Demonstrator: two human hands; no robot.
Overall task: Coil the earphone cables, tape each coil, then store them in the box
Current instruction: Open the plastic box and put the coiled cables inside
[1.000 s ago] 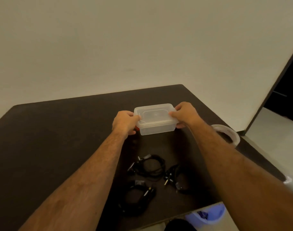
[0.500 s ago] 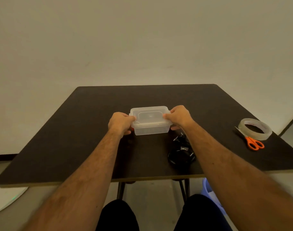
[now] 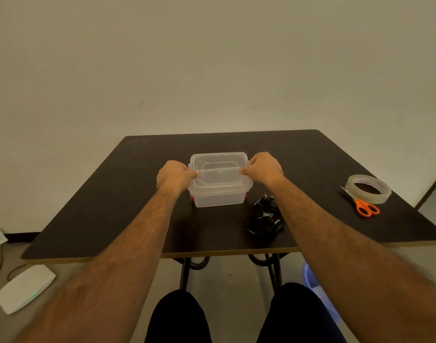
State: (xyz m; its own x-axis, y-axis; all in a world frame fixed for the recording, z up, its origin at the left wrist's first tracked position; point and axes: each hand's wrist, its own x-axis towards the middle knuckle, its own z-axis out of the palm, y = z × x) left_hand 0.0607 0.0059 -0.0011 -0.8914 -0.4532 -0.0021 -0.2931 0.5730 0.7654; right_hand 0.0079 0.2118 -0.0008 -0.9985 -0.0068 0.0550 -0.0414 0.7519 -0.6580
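Head view, two hands: left hand [image 3: 173, 178], right hand [image 3: 264, 169], gripping one box [image 3: 219, 194]

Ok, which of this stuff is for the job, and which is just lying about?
For the job: box, its lid, earphone cables, tape, scissors.
Lying about: white device on the floor, blue bin under the table.

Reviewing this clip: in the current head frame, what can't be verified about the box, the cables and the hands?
- Fingertips of left hand and right hand: curled over the lid, hidden by knuckles.
- Earphone cables: partly behind the right forearm; count and any tape too small to tell.
- Box contents: blurred by its cloudy wall.
- Scissors blades: tips partly behind the tape roll.
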